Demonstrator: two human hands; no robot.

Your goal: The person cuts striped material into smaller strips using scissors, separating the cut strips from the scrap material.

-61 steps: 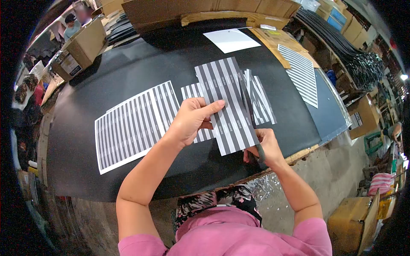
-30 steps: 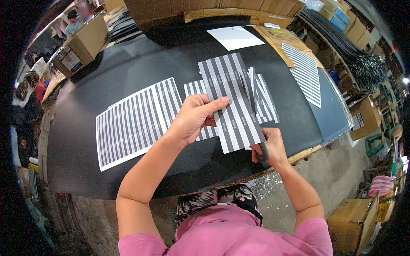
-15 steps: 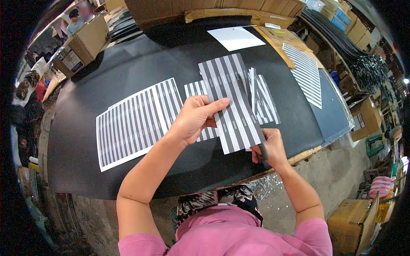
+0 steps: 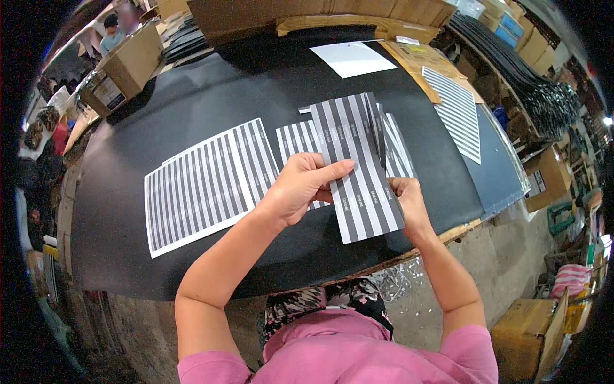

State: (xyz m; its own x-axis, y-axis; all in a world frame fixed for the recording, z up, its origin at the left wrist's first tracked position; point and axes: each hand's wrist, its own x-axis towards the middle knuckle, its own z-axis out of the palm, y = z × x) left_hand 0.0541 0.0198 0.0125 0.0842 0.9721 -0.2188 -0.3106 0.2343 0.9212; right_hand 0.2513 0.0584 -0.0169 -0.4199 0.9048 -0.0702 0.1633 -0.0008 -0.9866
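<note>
My left hand point(image 4: 304, 185) pinches a grey-and-white striped sheet point(image 4: 358, 192), thumb on top, above the black tabletop. Behind the sheet's right edge my right hand point(image 4: 409, 198) is closed on scissors point(image 4: 382, 144). Their dark blades point away from me along the sheet's upper right edge; the handles are mostly hidden. Under the held sheet lie more striped pieces point(image 4: 295, 133) and cut strips point(image 4: 400, 150). Larger striped sheets point(image 4: 198, 192) rest flat to the left.
A white sheet point(image 4: 353, 59) lies at the table's far side, another striped sheet point(image 4: 455, 112) at the right. Cardboard boxes point(image 4: 121, 73) stand at the far left, where a person point(image 4: 110, 35) is visible. Paper scraps point(image 4: 396, 281) litter the floor by the table's front edge.
The held sheet and my left hand have shifted slightly right and toward me. My right hand has moved a little up, and its scissor handles have gone out of sight behind the sheet.
</note>
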